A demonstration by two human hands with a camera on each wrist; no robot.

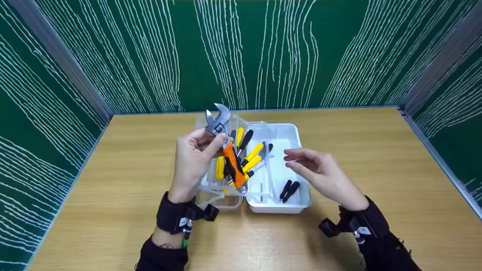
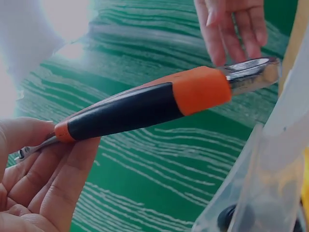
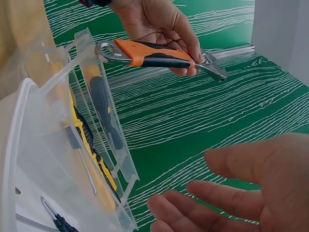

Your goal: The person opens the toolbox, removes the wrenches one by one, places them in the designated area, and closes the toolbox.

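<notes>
In the head view my left hand (image 1: pixel 194 158) pinches an adjustable wrench (image 1: pixel 234 165) between thumb and fingers, just below its steel head. The wrench has an orange and black handle and is held up over the left part of a toolbox (image 1: pixel 278 209), its jaw end pointing up and away. In the left wrist view its handle (image 2: pixel 130 108) extends toward the other hand. My right hand (image 1: pixel 324 175) hovers over the box's right side, fingers relaxed and apart, holding nothing. The right wrist view shows a gap between these fingers (image 3: pixel 222 193) and the wrench (image 3: pixel 159 54).
The white toolbox has clear trays folded out to the left, with several yellow- and black-handled tools (image 1: pixel 253 152) in them. Two black-handled tools (image 1: pixel 290 191) lie in its white bottom. It stands on a wooden table (image 1: pixel 131 169), with green, white-streaked walls (image 1: pixel 248 56) behind and beside.
</notes>
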